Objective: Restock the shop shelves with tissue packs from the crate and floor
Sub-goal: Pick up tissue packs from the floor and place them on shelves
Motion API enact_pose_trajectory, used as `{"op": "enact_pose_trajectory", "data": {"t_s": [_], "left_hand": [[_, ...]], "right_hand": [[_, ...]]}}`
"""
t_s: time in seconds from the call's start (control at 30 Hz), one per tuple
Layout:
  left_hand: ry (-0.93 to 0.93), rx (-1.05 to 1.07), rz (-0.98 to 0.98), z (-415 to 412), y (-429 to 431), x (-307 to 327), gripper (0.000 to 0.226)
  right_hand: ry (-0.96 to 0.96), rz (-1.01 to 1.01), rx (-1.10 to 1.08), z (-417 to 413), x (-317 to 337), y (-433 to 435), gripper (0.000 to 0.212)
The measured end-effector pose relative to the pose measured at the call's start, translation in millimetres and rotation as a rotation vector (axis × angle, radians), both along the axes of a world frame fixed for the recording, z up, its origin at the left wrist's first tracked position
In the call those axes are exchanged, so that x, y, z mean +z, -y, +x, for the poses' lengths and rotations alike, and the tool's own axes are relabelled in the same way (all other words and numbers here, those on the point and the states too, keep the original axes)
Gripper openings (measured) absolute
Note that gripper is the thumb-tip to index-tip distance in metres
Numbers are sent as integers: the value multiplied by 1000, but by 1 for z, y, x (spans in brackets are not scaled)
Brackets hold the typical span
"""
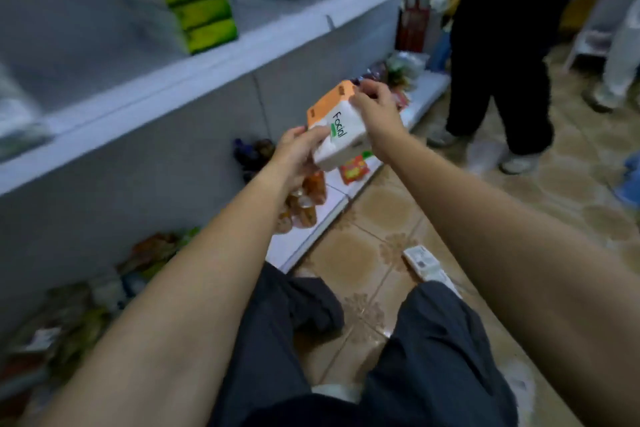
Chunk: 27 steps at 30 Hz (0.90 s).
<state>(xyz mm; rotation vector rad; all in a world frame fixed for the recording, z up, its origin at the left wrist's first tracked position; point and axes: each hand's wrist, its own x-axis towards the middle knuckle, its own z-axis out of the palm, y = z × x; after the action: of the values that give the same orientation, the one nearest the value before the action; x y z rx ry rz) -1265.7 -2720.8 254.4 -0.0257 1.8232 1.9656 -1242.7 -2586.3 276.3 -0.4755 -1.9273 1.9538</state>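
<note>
Between left hand (298, 149), right hand (371, 104): tissue pack (341, 137), gripped.

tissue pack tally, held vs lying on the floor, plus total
Held: 1, the orange-and-white pack
On the floor: 1, the white pack
Total: 2
Other pale blurs on the tiles are too unclear to count.
</note>
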Motion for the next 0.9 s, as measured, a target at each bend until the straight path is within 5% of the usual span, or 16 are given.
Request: {"op": "enact_pose_trajectory", "data": {"t_s": [0.07, 0.1, 0.27, 0.4, 0.57, 0.8, 0.9], "left_hand": [[-109, 100, -34, 3, 51, 36, 100], [-143, 135, -38, 6, 74, 53, 98], [-265, 395, -63, 26, 178, 115, 45], [-372, 795, 5, 39, 240, 133, 44], [-378, 1184, 93, 45, 282, 141, 38], [-304, 1208, -522, 34, 326, 124, 28], [-288, 1142, -562, 25, 331, 114, 24]], "right_hand": [[13, 2, 207, -14, 33, 37, 35], [32, 4, 317, -20, 48, 56, 32], [56, -15, 642, -22, 102, 154, 18], [-135, 89, 757, -25, 118, 229, 52], [-337, 480, 898, -12, 117, 299, 99], [-341, 581, 878, -40, 99, 328, 66], [-305, 568, 875, -56, 94, 333, 59]]}}
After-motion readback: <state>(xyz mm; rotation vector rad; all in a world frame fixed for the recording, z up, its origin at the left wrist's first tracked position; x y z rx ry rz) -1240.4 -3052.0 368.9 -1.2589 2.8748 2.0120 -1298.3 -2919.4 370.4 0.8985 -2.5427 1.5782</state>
